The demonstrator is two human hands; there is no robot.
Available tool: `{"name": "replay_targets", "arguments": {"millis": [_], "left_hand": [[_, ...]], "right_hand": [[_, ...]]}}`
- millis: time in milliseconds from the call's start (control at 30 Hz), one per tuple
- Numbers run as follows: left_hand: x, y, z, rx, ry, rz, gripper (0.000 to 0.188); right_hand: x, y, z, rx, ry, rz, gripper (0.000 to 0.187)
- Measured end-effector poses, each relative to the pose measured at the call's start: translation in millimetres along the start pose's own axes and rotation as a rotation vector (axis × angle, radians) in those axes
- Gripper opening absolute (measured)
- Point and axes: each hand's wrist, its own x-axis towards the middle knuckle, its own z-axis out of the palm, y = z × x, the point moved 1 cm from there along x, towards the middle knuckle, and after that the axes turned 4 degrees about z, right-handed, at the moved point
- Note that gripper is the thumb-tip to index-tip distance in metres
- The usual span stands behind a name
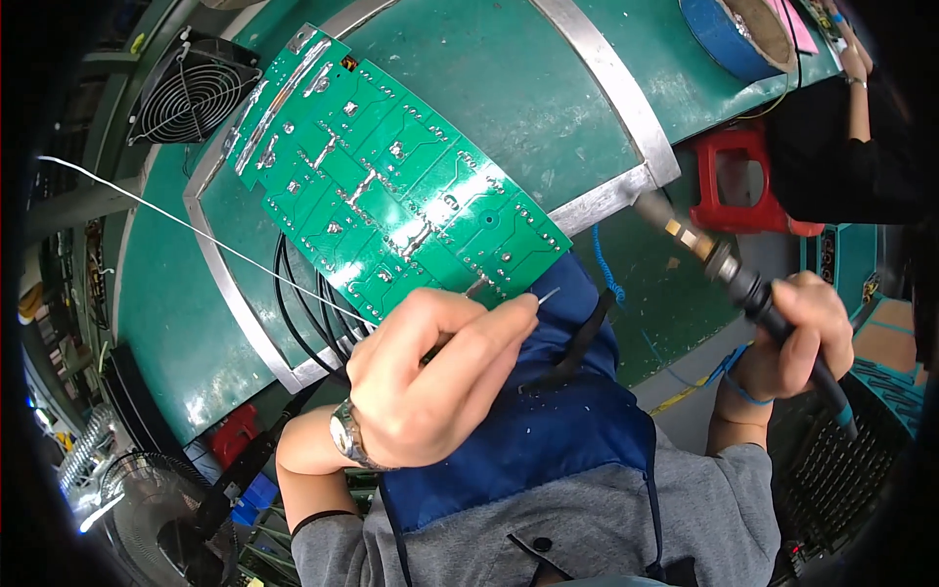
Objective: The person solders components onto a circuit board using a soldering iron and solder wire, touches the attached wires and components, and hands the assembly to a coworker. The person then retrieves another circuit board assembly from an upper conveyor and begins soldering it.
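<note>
Pinching a thin wire (550, 293) between its fingertips, the left hand (430, 377) is, in the head view, over the near edge of a green circuit board (391, 166); whether they touch, I cannot tell. The board lies across a metal frame (236, 293) on the green surface (489, 88), soldered side up. The right hand (807, 328) is wrapped around the handle of a soldering iron (726, 269), whose blurred tip is apart from the board.
</note>
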Motion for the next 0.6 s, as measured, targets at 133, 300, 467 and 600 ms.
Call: {"name": "replay_targets", "arguments": {"millis": [133,300,467,600], "left_hand": [[4,-6,8,0.06,-0.006,0.07,0.029],[6,-9,15,0.132,0.049,0.071,0.027],[9,-8,16,0.142,0.039,0.06,0.027],[6,-9,17,0.176,0.036,0.051,0.028]], "right_hand": [[-2,-5,5,0.136,-0.195,0.005,0.034],[-5,0,14,0.177,-0.204,0.01,0.027],[-5,0,16,0.176,-0.2,0.01,0.028],[-8,-1,18,0.163,-0.193,0.002,0.031]]}}
